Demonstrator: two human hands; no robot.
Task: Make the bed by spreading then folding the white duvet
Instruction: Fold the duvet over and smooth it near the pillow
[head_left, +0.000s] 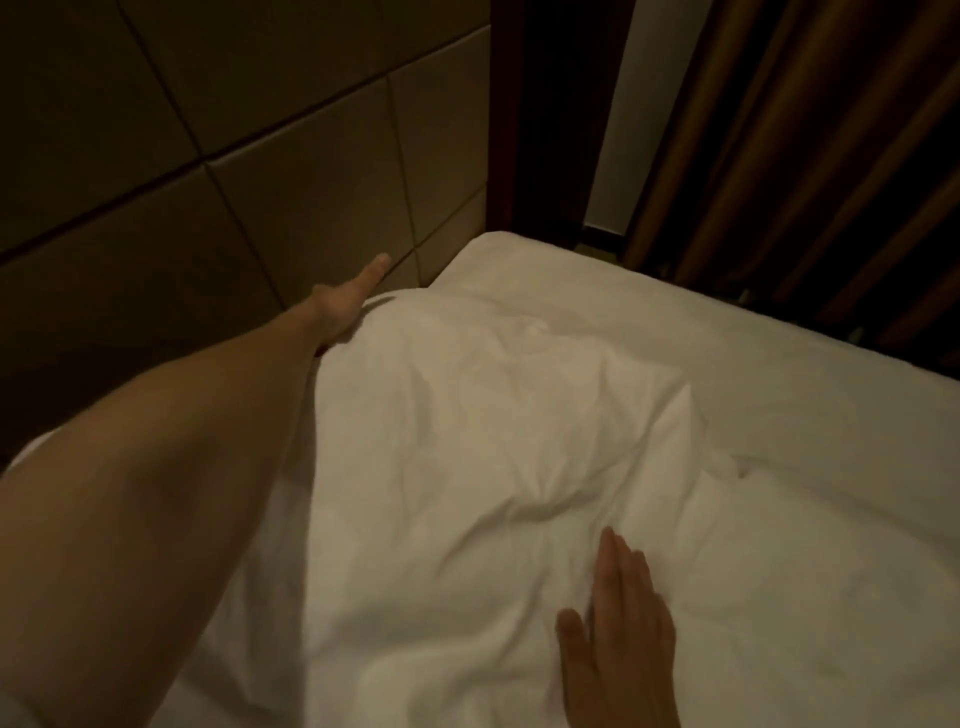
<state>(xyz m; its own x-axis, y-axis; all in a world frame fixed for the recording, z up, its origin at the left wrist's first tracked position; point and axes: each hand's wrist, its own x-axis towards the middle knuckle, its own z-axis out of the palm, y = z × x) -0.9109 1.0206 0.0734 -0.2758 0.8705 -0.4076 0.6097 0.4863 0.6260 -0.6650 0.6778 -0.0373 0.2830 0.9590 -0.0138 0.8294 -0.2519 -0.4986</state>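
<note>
The white duvet (493, 415) lies rumpled over the bed, with deep creases in its middle. My left hand (343, 306) reaches far out to the duvet's far left corner by the headboard; its thumb points up and its fingers are hidden behind the fabric, so its hold is unclear. At the bottom of the view my right hand (621, 618) rests flat on the duvet, fingers together and stretched forward, gripping nothing. A smoother white sheet on the mattress (779, 364) shows to the right of the duvet.
A padded headboard (208, 156) with square panels rises along the bed's left. Beyond the bed's far corner stand a dark wooden post (550, 114) and brown curtains (805, 156). The right bed edge drops into a dark gap.
</note>
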